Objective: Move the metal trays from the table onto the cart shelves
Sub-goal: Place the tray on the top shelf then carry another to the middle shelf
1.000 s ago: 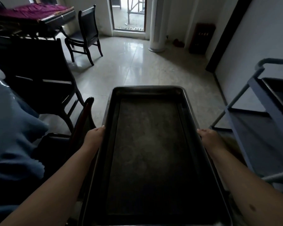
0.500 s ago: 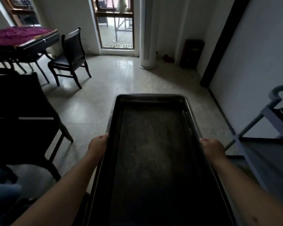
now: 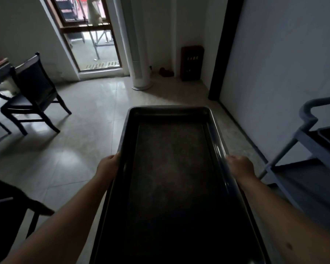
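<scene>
Both hands — left hand point(image 3: 108, 165), right hand point(image 3: 240, 167) — grip the tray point(image 3: 171, 168) by its long rims; the cart point(image 3: 312, 147) has slid further right of it — a turn toward the shelves is still needed.

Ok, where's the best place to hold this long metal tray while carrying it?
By its long side rims, one hand from each side, as now: left hand and right hand grip opposite raised edges of the metal tray, balancing its length.
</scene>
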`<state>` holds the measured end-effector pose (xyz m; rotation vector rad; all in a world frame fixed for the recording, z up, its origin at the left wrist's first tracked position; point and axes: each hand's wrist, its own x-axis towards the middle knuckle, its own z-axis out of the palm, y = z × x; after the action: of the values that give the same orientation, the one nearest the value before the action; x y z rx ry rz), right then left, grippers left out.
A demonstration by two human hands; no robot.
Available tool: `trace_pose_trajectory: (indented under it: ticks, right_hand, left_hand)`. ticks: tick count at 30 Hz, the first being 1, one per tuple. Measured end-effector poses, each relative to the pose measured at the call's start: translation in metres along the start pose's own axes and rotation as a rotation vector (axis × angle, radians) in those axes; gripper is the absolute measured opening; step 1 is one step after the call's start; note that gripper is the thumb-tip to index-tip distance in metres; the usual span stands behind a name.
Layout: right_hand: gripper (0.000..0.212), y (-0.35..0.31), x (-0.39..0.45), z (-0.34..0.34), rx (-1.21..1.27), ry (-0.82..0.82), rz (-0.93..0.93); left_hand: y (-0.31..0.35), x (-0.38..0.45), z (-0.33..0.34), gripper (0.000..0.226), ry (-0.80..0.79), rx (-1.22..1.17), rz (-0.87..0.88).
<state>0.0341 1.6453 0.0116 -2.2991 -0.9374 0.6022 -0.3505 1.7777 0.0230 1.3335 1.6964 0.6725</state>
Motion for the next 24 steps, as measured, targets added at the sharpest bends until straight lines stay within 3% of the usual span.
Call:
trace_pose_trajectory:
  ticks: [6,12,17,24]
  right_hand:
    - [0.036,-0.004,0.055,-0.004,0.003,0.014,0.097]
    - [0.033,0.026,0.054,-0.02,0.151,0.172,0.387]
    - [0.028,0.056,-0.009,-0.021,0.239,0.348,0.61]
    - [0.028,0.085,-0.136,0.002,0.392,0.679,0.934]
  left_hand:
    - [0.031,0.065,0.04,0.051,-0.113,0.025,0.0]
    - [0.085,0.129,0.108,0.046,-0.324,0.138,0.076]
    - [0.142,0.15,0.169,0.041,-0.612,0.304,0.253]
    - [0.146,0.107,0.263,0.041,-0.946,0.525,0.485]
